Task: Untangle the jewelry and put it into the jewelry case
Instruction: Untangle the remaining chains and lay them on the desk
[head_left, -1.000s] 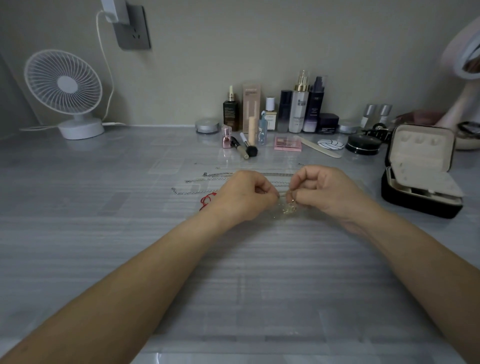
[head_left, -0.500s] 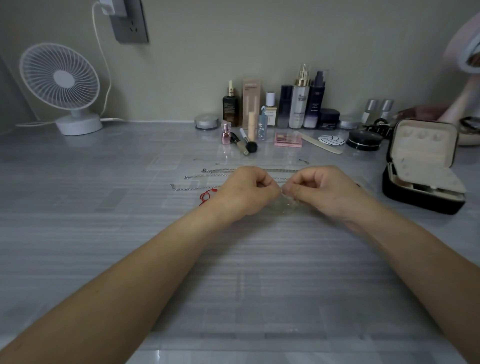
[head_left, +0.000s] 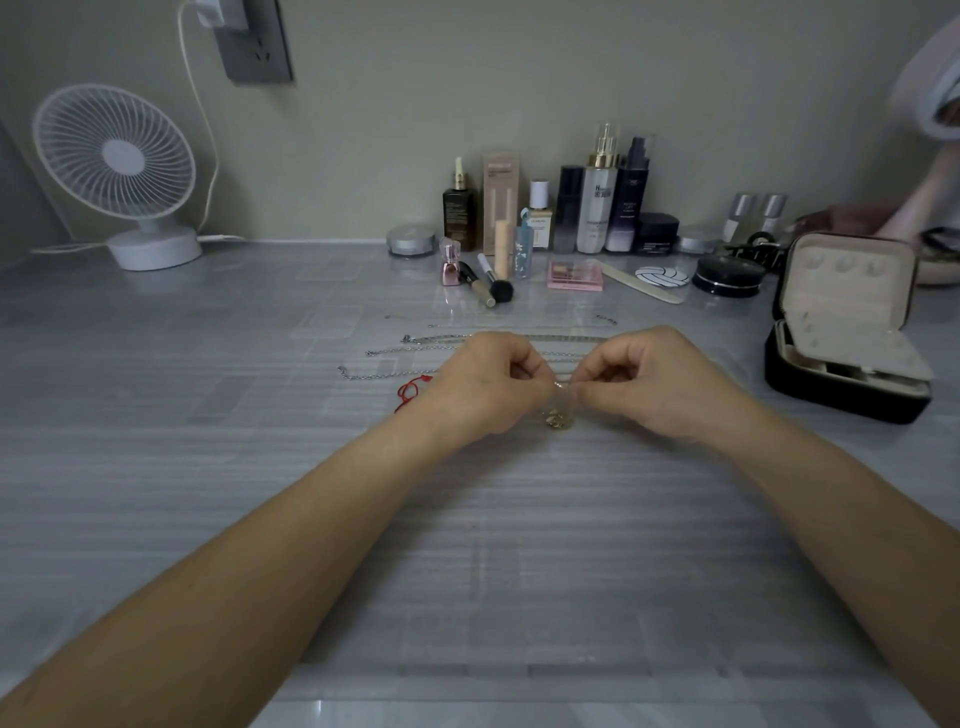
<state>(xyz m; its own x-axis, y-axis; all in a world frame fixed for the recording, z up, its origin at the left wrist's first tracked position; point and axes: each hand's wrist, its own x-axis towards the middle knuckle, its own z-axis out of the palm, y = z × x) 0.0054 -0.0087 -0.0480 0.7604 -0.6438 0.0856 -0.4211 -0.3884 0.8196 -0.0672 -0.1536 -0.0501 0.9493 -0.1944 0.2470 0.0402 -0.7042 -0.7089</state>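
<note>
Two hands work at the middle of the table (head_left: 208, 441), both forearms bare and reaching forward, meeting in a narrow V. The left hand (head_left: 483, 384) is curled into a loose fist, knuckles up, thumb and forefinger pinched together at its inner side. The right hand (head_left: 654, 379) mirrors it, fingers tucked under and fingertips nearly touching those of the left. Between them they pinch one small clear pouch (head_left: 563, 401), soft and see-through, which hangs down from the fingertips. A little cluster of gold pieces (head_left: 557, 420) sits at its lower end, too small to tell apart.

Just beyond the knuckles lie three silver chains (head_left: 561, 338) stretched out side by side, running from left of the left hand to behind the right. A fainter fourth line lies farther off. One thin red cord (head_left: 409, 391) curls on the table just left of the left wrist.

To the right of the right hand, well apart, stands one jewelry case (head_left: 831, 397). It is black outside with pale padded lining, a rounded box with its lid raised.

Far beyond the hands a row of bottles (head_left: 600, 202) lines the wall. One round white fan (head_left: 114, 161) stands far off to the left of the left hand. The table is grey and streaked.
</note>
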